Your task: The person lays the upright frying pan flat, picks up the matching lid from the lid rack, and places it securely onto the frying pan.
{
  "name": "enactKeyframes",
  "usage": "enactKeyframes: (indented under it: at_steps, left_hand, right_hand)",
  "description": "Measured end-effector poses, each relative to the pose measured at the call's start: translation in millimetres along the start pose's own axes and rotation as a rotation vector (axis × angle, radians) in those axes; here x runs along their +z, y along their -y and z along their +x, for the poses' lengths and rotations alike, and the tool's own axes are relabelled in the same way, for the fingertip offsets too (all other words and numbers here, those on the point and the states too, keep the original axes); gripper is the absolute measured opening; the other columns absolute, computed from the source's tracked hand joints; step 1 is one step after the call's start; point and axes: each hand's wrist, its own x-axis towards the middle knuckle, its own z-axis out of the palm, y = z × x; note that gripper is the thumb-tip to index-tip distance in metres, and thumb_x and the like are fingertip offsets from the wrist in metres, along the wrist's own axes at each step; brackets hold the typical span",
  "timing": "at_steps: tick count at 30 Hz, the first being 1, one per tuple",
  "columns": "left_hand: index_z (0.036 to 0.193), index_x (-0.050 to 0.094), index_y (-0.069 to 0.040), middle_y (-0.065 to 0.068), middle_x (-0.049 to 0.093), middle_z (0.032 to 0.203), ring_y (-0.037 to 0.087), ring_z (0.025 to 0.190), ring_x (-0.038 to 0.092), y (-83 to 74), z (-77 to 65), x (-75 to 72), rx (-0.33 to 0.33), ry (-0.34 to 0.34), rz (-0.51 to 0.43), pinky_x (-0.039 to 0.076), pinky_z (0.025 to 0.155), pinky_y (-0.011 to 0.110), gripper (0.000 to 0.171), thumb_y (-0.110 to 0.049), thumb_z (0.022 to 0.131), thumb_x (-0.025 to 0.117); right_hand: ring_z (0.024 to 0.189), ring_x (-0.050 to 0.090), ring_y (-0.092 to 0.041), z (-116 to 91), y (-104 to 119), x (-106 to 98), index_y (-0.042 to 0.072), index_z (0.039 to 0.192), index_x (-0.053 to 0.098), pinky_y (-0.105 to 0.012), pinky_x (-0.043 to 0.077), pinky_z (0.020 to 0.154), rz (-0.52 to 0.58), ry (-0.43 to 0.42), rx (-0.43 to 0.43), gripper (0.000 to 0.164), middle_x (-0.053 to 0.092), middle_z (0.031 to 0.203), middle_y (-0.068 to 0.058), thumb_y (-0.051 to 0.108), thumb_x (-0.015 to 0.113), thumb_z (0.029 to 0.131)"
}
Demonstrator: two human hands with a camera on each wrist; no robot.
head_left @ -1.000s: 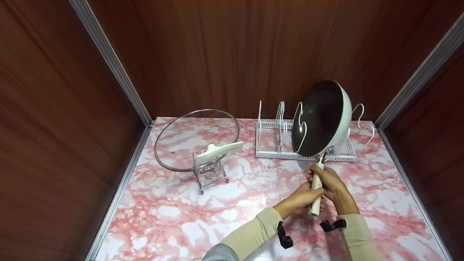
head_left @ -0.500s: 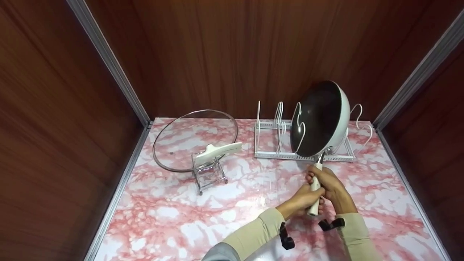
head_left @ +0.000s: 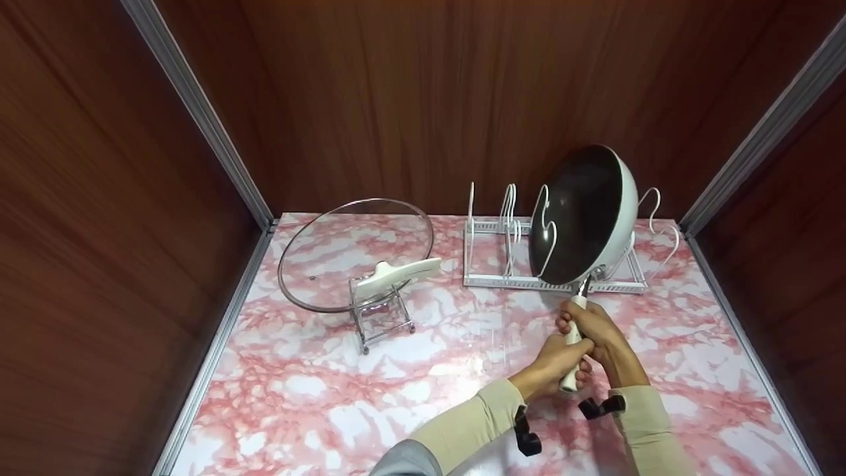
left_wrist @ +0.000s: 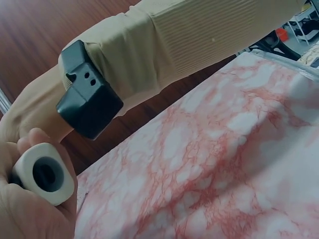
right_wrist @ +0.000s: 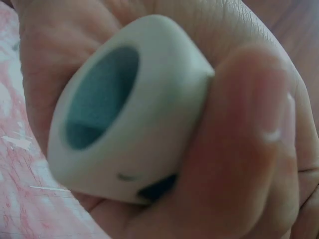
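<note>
As far as blur allows, handle [head_left: 574, 331] clamped inside left grip [head_left: 556, 357] and right grip [head_left: 600, 330], pan bowl [head_left: 586, 211] beyond.

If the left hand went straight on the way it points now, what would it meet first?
Probably the right hand, gripping the same pan handle just ahead; whether the hands already touch is unclear.

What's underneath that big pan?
Under the pan, parts of the white rack show, standing on the marbled tabletop. The pan covers some of the rack's base, so whatever lies there can't be seen.
</note>
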Motion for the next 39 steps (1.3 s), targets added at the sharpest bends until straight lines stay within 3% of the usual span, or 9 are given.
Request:
enactKeyframes:
  at_steps: [5, 22, 39]
  left_hand:
    - [0.089, 0.053, -0.011, -0.002, 0.044, 0.055, 0.006, 0.04, 0.035, 1.6, -1.0, 1.7, 0.003, -0.039, -0.008, 0.031, 0.036, 0.021, 0.012, -0.004, 0.082, 0.06]
    - [0.088, 0.053, -0.012, -0.004, 0.044, 0.057, 0.005, 0.042, 0.033, 0.9, -0.9, 1.8, 0.034, 0.003, -0.006, 0.03, 0.036, 0.02, 0.011, -0.004, 0.085, 0.059]
    - [0.089, 0.058, -0.011, -0.004, 0.043, 0.057, 0.005, 0.042, 0.034, -0.7, -2.3, 1.6, 0.077, -0.032, 0.045, 0.03, 0.035, 0.02, 0.008, -0.003, 0.086, 0.06]
  right_hand:
    - [0.056, 0.05, -0.005, 0.2, -1.6, 0.1, 0.013, 0.074, 0.049, -0.019, 0.044, 0.056, -0.002, 0.0, -0.004, 0.036, 0.054, 0.062, 0.006, 0.008, 0.044, 0.109]
    - [0.056, 0.05, -0.007, -0.3, -1.2, 0.3, 0.014, 0.073, 0.048, -0.022, 0.045, 0.056, -0.061, -0.01, -0.037, 0.036, 0.055, 0.061, 0.005, 0.011, 0.046, 0.109]
    - [0.057, 0.052, -0.007, 0.1, -1.0, 3.1, 0.014, 0.074, 0.051, -0.022, 0.047, 0.057, -0.099, -0.031, -0.042, 0.035, 0.057, 0.062, 0.005, 0.013, 0.046, 0.109]
